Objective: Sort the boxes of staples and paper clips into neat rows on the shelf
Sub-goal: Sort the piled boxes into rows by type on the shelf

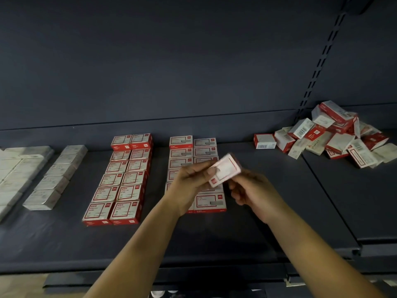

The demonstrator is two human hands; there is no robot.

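Head view: a red-and-white box, blurred, is held above the dark shelf near centre; the left hand pinches its left end, and the right hand curls at its lower right edge, touching it; under the hands lie two rows of white-topped boxes; at 9 o'clock from them sit two neat rows of red-edged boxes; further toward 9 o'clock lie rows of pale boxes; at 2 o'clock a loose pile of boxes sits against the back panel.
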